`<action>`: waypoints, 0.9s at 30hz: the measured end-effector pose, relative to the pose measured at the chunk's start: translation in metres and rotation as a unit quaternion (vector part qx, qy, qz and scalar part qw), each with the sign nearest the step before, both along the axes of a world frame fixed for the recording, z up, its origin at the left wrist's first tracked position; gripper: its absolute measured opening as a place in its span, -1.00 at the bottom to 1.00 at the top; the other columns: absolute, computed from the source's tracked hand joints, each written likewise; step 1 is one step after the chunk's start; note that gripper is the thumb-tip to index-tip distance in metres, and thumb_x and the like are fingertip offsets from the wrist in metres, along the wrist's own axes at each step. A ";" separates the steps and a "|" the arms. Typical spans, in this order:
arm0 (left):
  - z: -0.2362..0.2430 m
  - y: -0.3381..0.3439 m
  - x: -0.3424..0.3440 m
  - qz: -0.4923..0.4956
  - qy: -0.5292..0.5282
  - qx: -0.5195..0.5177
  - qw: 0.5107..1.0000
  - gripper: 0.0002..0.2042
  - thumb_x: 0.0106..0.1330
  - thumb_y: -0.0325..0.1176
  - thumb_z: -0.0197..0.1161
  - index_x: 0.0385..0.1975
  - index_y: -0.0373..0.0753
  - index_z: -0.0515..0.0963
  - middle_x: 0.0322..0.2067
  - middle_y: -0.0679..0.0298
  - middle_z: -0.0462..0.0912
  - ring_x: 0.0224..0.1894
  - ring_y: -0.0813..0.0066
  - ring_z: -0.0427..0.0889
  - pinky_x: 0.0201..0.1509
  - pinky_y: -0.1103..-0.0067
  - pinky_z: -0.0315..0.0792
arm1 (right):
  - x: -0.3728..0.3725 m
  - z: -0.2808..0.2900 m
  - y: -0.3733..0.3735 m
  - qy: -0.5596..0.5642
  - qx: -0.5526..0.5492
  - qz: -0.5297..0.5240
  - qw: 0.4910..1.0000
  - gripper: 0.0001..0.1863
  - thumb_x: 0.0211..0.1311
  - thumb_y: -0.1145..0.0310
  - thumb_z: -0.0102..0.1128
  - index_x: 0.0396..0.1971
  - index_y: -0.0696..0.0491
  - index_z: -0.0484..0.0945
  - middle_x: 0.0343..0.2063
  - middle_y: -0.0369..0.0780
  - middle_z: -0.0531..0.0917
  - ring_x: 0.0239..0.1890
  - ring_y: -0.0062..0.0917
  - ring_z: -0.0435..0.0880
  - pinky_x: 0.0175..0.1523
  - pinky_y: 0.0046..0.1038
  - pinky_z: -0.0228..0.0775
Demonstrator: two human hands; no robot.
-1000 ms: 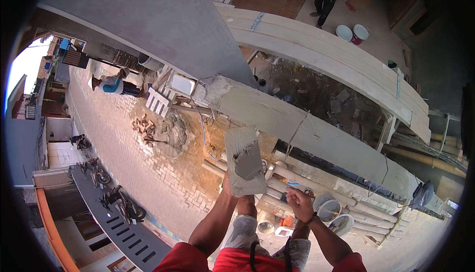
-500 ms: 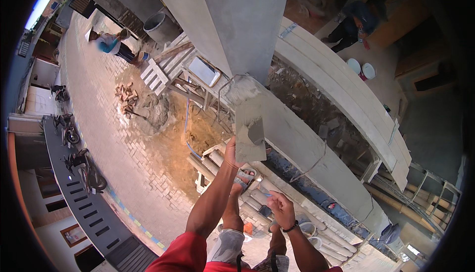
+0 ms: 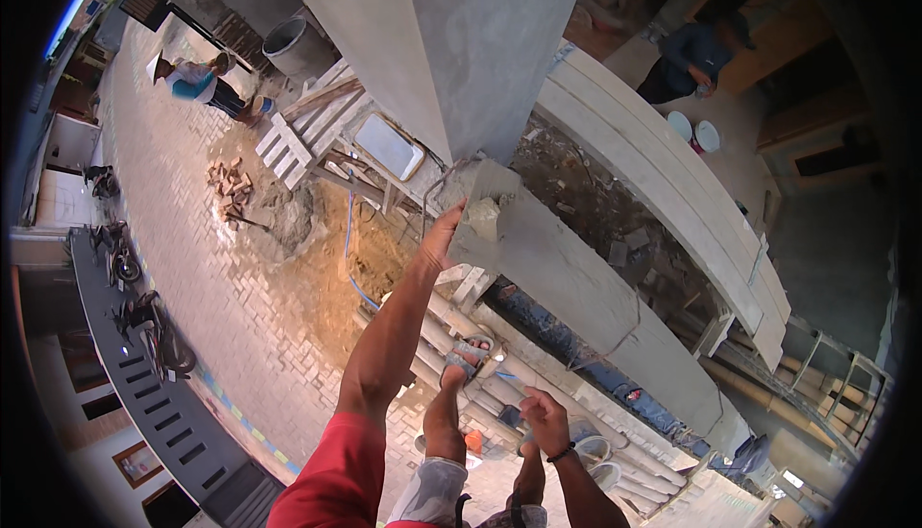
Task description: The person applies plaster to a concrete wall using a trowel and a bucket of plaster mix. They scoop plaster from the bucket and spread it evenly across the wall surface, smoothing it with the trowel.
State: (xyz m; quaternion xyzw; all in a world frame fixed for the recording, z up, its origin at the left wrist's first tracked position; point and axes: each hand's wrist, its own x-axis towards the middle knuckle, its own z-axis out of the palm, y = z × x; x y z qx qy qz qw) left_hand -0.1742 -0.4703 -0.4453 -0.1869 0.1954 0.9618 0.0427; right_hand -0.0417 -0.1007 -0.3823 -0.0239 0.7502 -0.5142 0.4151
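Note:
My left hand [image 3: 442, 238] reaches forward to the near end of a grey cement-coated beam [image 3: 586, 283]. It grips a flat rectangular plastering float [image 3: 477, 252], whose outline is smeared and blends with the beam. A lump of wet mortar [image 3: 485, 220] shows on or just above the float; I cannot tell which. Behind it stands a tall smooth grey column [image 3: 451, 48]. Lower down, my right hand [image 3: 545, 422] is apart from the beam with fingers curled in. What it holds, if anything, is hidden.
My sandalled foot [image 3: 469, 357] stands among several bamboo poles [image 3: 451, 312]. A bent metal rod [image 3: 444, 182] juts beside the column. Left are a slatted wooden stand [image 3: 288, 149], a sand pile [image 3: 293, 226] and a person [image 3: 197, 82]. Another person [image 3: 696, 58] is indoors, far right, near white buckets [image 3: 706, 136].
My left hand has moved forward with the float, from in front of the beam to its near end beside the column. My right hand stays low and curled. The person indoors has shifted.

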 end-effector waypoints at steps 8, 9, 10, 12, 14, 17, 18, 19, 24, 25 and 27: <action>-0.006 -0.016 -0.013 -0.018 -0.032 -0.086 0.996 -0.64 0.28 -0.46 0.01 0.10 -0.23 0.35 -0.05 0.24 0.54 -0.07 0.47 0.58 0.00 0.52 0.51 | 0.011 -0.020 -0.015 -0.046 -0.024 -0.017 0.999 -0.63 0.19 0.53 0.08 0.03 0.16 0.42 -0.36 -0.24 0.62 -0.33 -0.65 0.59 -0.18 -0.59 0.44; -0.003 -0.016 -0.016 -0.017 -0.035 -0.106 0.994 -0.66 0.28 -0.46 0.01 0.08 -0.23 0.36 -0.08 0.24 0.55 -0.09 0.48 0.58 -0.02 0.53 0.51 | 0.012 -0.025 -0.014 -0.043 -0.023 -0.010 0.999 -0.61 0.18 0.53 0.08 0.05 0.16 0.41 -0.35 -0.22 0.61 -0.33 -0.63 0.60 -0.19 -0.59 0.45; 0.000 -0.015 -0.018 -0.015 -0.037 -0.125 0.991 -0.68 0.28 -0.46 0.02 0.05 -0.24 0.38 -0.10 0.24 0.56 -0.11 0.49 0.59 -0.04 0.54 0.52 | 0.013 -0.030 -0.012 -0.041 -0.022 -0.003 0.999 -0.59 0.17 0.53 0.09 0.07 0.16 0.39 -0.33 -0.20 0.61 -0.34 -0.62 0.61 -0.19 -0.59 0.47; 0.003 -0.016 -0.020 -0.002 -0.044 -0.160 0.986 -0.69 0.26 -0.45 0.05 0.01 -0.25 0.39 -0.13 0.24 0.57 -0.14 0.50 0.59 -0.07 0.55 0.51 | 0.015 -0.034 -0.009 -0.053 -0.019 -0.010 0.998 -0.59 0.18 0.53 0.09 0.07 0.16 0.39 -0.32 -0.19 0.61 -0.33 -0.63 0.60 -0.19 -0.59 0.46; 0.003 -0.019 -0.020 0.023 -0.051 -0.189 0.980 -0.68 0.22 -0.44 0.09 -0.01 -0.26 0.39 -0.16 0.25 0.57 -0.16 0.52 0.59 -0.11 0.55 0.50 | 0.015 -0.036 -0.008 -0.052 -0.013 -0.005 0.999 -0.59 0.18 0.53 0.08 0.07 0.16 0.39 -0.33 -0.19 0.61 -0.33 -0.63 0.60 -0.19 -0.59 0.46; -0.001 -0.027 -0.024 0.036 -0.034 -0.392 0.919 -0.61 0.13 -0.43 0.16 0.00 -0.27 0.37 -0.16 0.14 0.57 -0.19 0.39 0.60 -0.10 0.50 0.47 | 0.012 -0.041 -0.003 -0.034 0.008 0.010 0.999 -0.60 0.17 0.54 0.07 0.06 0.16 0.40 -0.33 -0.20 0.61 -0.34 -0.62 0.60 -0.20 -0.59 0.47; 0.004 -0.027 -0.028 0.029 -0.039 -0.506 0.861 -0.59 0.11 -0.43 0.16 0.01 -0.27 0.36 -0.15 0.10 0.56 -0.18 0.31 0.59 -0.08 0.46 0.46 | 0.011 -0.040 -0.002 -0.035 0.017 0.010 0.999 -0.60 0.17 0.55 0.07 0.05 0.16 0.40 -0.34 -0.21 0.61 -0.34 -0.62 0.60 -0.20 -0.59 0.47; 0.009 -0.026 -0.031 0.022 -0.043 -0.612 0.790 -0.57 0.09 -0.43 0.17 0.01 -0.26 0.34 -0.15 0.06 0.55 -0.17 0.23 0.59 -0.07 0.42 0.45 | 0.010 -0.039 0.000 -0.035 0.026 0.009 0.999 -0.60 0.16 0.55 0.06 0.05 0.17 0.40 -0.34 -0.21 0.61 -0.34 -0.62 0.60 -0.20 -0.58 0.47; 0.034 0.001 -0.037 -0.038 -0.068 -0.815 0.574 -0.52 0.05 -0.45 0.17 0.05 -0.23 0.30 -0.15 -0.04 0.50 -0.11 -0.05 0.49 -0.02 0.28 0.38 | 0.015 -0.045 0.004 -0.053 0.008 -0.030 0.998 -0.64 0.20 0.49 0.08 0.02 0.12 0.45 -0.38 -0.21 0.64 -0.32 -0.62 0.61 -0.18 -0.56 0.46; 0.031 0.006 -0.037 -0.033 -0.068 -0.836 0.544 -0.52 0.05 -0.46 0.17 0.05 -0.24 0.29 -0.14 -0.04 0.49 -0.10 -0.08 0.47 -0.02 0.26 0.37 | 0.015 -0.045 0.003 -0.054 0.003 -0.032 0.998 -0.64 0.20 0.50 0.07 0.02 0.12 0.44 -0.37 -0.22 0.64 -0.32 -0.62 0.60 -0.18 -0.57 0.45; 0.028 0.017 -0.037 -0.014 -0.082 -0.857 0.508 -0.51 0.05 -0.46 0.18 0.05 -0.26 0.29 -0.14 -0.03 0.48 -0.11 -0.09 0.46 -0.02 0.24 0.35 | 0.017 -0.047 0.001 -0.057 -0.011 -0.035 0.998 -0.62 0.18 0.55 0.06 0.03 0.15 0.42 -0.36 -0.23 0.60 -0.33 -0.63 0.59 -0.19 -0.58 0.48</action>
